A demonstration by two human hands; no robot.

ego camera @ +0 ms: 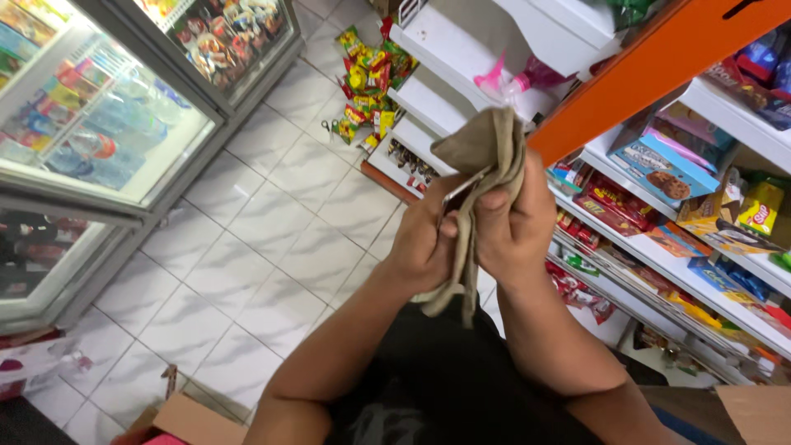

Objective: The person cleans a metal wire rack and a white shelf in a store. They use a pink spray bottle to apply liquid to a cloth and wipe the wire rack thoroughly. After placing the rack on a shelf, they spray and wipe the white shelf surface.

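Both my hands are raised in front of me and grip a beige cloth (486, 148). My left hand (424, 239) holds its lower left part, with a thin dark flat thing partly wrapped in the fabric near my fingers. My right hand (515, 222) clenches the cloth from the right, thumb pressed on it. The cloth bunches above my hands and a strip hangs down between my wrists. What the dark thing is I cannot tell.
White shop shelves (659, 255) with boxed biscuits and snack packs run along the right, under an orange panel (651, 66). Glass-door drink coolers (107, 140) stand at left. Snack bags (371, 82) hang far ahead. A cardboard box (194, 424) sits on the tiled floor (272, 239).
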